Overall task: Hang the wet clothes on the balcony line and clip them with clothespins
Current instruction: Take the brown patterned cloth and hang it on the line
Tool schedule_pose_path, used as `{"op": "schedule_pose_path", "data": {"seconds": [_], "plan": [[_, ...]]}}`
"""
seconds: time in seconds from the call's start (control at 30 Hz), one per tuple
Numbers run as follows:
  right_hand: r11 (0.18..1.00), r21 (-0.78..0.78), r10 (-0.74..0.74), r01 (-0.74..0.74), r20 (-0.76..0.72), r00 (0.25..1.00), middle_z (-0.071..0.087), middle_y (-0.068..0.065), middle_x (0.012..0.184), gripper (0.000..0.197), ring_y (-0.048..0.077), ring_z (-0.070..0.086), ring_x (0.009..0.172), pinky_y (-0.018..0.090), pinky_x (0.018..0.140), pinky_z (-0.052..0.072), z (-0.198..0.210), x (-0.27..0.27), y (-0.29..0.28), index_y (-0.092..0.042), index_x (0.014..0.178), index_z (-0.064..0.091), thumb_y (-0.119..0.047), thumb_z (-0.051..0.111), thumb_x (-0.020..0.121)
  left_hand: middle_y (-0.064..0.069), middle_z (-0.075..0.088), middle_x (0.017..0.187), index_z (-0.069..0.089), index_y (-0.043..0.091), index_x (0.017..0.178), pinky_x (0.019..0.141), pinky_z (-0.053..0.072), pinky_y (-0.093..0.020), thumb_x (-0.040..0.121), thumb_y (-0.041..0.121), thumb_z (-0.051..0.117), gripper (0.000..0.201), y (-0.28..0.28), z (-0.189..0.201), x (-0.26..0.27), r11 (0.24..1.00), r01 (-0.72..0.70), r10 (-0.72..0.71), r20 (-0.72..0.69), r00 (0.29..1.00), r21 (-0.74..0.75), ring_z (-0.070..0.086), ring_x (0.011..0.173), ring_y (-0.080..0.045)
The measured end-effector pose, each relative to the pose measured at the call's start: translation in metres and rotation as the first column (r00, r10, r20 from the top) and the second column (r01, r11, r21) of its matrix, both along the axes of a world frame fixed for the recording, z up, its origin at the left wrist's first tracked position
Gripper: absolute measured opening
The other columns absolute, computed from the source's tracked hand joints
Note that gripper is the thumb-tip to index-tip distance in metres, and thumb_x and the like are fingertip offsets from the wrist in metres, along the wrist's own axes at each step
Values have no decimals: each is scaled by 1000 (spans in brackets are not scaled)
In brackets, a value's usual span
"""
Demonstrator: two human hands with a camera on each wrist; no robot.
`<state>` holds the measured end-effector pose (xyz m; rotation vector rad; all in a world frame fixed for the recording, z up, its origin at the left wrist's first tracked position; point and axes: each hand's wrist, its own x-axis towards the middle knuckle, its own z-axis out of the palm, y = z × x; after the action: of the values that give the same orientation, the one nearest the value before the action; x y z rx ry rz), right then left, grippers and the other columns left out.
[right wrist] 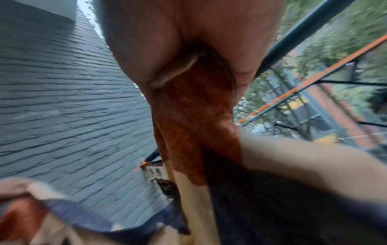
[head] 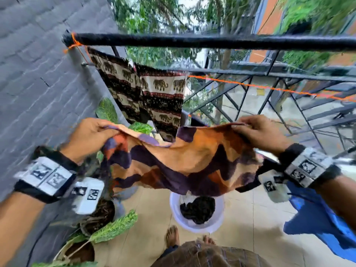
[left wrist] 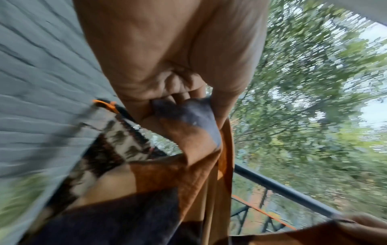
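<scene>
In the head view a grey brick wall (head: 38,78) fills the 9 o'clock side. Below it, toward 7 o'clock, potted plants (head: 107,226) with broad green leaves stand on the tiled floor. The left hand (head: 90,135) sits at about 9 o'clock of the picture's centre, its fingers and thumb curled round the left corner of an orange, brown and purple cloth (head: 185,160); the left wrist view shows that corner (left wrist: 188,116) bunched between the thumb and curled fingers.

Above the hand, at 11 o'clock, an elephant-print garment (head: 154,97) hangs over the orange line (head: 269,87), which is tied to the post at the wall and runs off toward 3 o'clock, just inside the black railing (head: 212,41). I cannot tell whether any pin holds that garment.

The cloth spreads between both hands at the centre, sagging in the middle, lower than the line and apart from it. Directly beneath it, at 6 o'clock, a white bucket (head: 177,214) on the floor holds a dark bundle of laundry (head: 198,209).

At 3 o'clock the right hand (head: 260,132) pinches the cloth's right corner along its top hem; the right wrist view shows the orange fabric (right wrist: 192,99) squeezed between thumb and fingers. At 4 o'clock a blue fabric (head: 317,224) hangs under the right forearm.
</scene>
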<state>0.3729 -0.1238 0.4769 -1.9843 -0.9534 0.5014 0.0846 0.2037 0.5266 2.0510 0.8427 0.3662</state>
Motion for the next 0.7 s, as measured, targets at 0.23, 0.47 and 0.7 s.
{"op": "schedule_pose_path", "data": {"seconds": [0.23, 0.47, 0.7], "plan": [[962, 151, 188, -228, 237, 953, 66, -12, 70, 13, -9, 52, 66, 20, 62, 45, 54, -22, 68, -22, 82, 73, -28, 68, 92, 29, 66, 62, 76, 21, 90, 62, 51, -20, 89, -1, 65, 24, -67, 60, 108, 949, 262, -289, 154, 945, 176, 60, 58, 12], [974, 217, -12, -66, 342, 939, 64, -21, 67, 21, -14, 50, 63, 15, 60, 42, 131, 67, 74, -13, 86, 75, -31, 65, 88, 34, 66, 66, 76, 43, 81, 66, 47, -7, 91, -2, 60, 48, -33, 119, 198, 918, 314, -383, 329, 863, 243, 62, 69, 14], [974, 133, -225, 186, 406, 886, 61, -14, 68, 29, -10, 49, 60, 6, 56, 40, 200, 152, 17, 1, 93, 69, -27, 63, 88, 15, 72, 65, 79, 36, 70, 60, 60, -25, 96, 8, 58, 43, 48, 143, 278, 915, 401, -383, 429, 818, 50, 67, 59, 0]]}}
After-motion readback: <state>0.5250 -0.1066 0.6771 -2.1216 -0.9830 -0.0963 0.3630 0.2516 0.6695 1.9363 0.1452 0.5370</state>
